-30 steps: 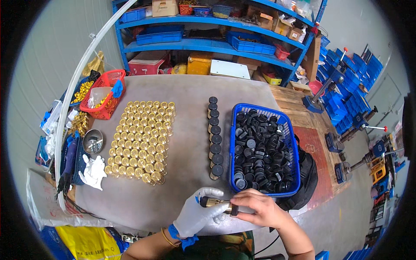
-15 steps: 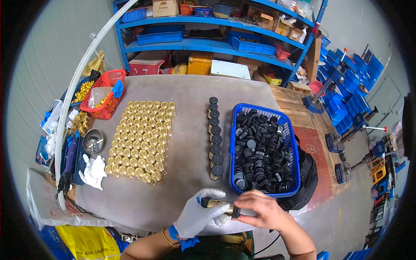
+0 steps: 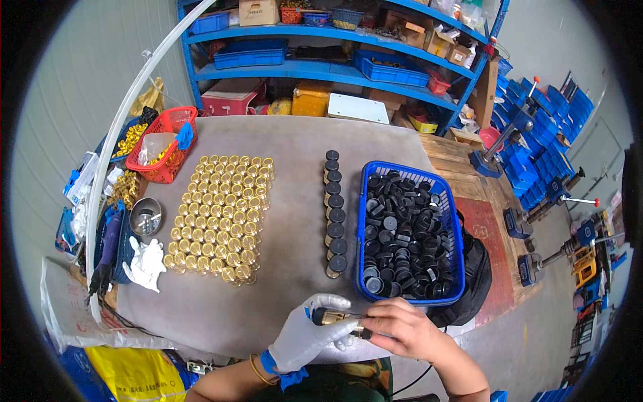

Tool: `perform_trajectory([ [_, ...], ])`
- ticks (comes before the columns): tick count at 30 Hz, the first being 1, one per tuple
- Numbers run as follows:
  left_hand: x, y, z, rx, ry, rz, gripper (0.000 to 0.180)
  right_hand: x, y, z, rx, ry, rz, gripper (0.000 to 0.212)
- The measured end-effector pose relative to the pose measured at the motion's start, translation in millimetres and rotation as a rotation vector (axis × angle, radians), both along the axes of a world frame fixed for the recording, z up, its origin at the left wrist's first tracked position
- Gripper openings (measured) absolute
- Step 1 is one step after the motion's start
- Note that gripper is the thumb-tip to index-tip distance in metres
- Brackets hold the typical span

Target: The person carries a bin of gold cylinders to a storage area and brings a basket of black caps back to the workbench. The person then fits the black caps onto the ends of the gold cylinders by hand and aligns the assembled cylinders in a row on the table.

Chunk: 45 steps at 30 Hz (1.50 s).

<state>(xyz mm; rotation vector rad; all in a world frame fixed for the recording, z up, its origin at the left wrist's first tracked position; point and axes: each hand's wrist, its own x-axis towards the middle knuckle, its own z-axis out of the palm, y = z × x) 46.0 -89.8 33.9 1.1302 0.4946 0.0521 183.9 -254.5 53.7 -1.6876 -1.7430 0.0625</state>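
My left hand (image 3: 309,340), in a white glove, is closed around a brass-coloured cylindrical fitting (image 3: 333,317) with a black end. The fitting lies on its side, pointing right. My bare right hand (image 3: 406,326) pinches its right end, where a black cap (image 3: 363,332) shows partly behind the fingers. Beyond my hands runs a row of brass fittings with black caps (image 3: 336,230), standing upright. Just right of that row sits a blue basket (image 3: 362,231) full of loose black caps (image 3: 402,234). Many uncapped brass fittings (image 3: 218,218) stand in a block to the left.
The grey tabletop (image 3: 295,194) carries all these. A white glove (image 3: 144,264), a metal bowl (image 3: 146,216) and a red basket (image 3: 175,161) line its left edge. A black bag (image 3: 477,268) lies beside the blue basket. Lever presses (image 3: 485,163) stand farther right; blue shelves (image 3: 308,69) rise behind.
My right fingers have shifted slightly on the fitting's right end and now cover more of the black cap. The left hand keeps its grip almost in place.
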Motion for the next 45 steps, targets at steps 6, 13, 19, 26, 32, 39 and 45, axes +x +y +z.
perform_trajectory([
  [6,-3.8,-0.5,-6.1,0.092,-0.105,0.009,0.037,-0.9,-0.8,0.1,-0.045,0.247,-0.086,0.049],
  [13,-4.9,-2.4,-11.4,0.225,-0.241,0.050,0.040,-13.8,-5.7,-2.8,-0.176,0.435,-0.176,0.047],
  [19,-3.7,10.7,-6.1,-0.192,0.151,-0.117,0.037,-5.3,-5.5,8.4,-0.088,-0.362,0.065,0.042],
  [26,-5.2,-3.7,-7.1,0.186,-0.028,0.000,0.037,-13.7,-1.6,2.3,-0.502,0.545,-0.274,0.042],
  [32,-7.1,2.8,-5.6,-0.154,0.145,-0.033,0.042,-7.7,0.5,-4.9,-0.016,0.075,0.001,0.041],
  [39,-12.9,-10.7,-11.3,0.298,-0.223,0.040,0.045,-8.5,1.2,-4.9,-0.226,0.328,-0.190,0.030],
  [45,-15.1,-11.5,-15.3,0.446,-0.246,0.006,0.048,-9.7,-1.8,-13.9,-0.410,0.554,-0.112,0.032],
])
